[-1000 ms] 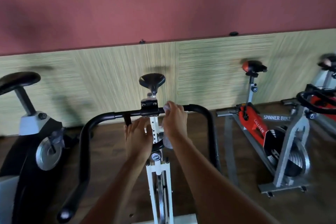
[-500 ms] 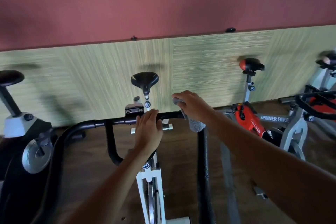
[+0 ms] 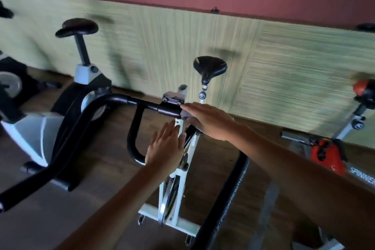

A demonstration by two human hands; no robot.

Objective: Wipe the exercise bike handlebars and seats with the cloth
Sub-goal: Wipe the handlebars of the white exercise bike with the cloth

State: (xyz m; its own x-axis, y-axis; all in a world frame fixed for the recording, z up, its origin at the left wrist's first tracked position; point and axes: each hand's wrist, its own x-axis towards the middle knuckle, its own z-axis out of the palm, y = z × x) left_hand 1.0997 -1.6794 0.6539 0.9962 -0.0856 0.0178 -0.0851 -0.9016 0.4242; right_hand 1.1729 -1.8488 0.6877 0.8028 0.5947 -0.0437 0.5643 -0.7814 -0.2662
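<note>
Left hand (image 3: pixel 166 148) nearest, fingers straight and relaxed, flat beside white bike frame (image 3: pixel 172 195), holding nothing. Just beyond, right hand (image 3: pixel 209 121) lay with straight fingers pressing grey cloth (image 3: pixel 185 116) onto black handlebar (image 3: pixel 142 103), right of centre clamp. Farther back, black seat (image 3: pixel 210 65) stood upright. Second bike's seat (image 3: pixel 78 26) far left; red bike (image 3: pixel 328 156) right.
</note>
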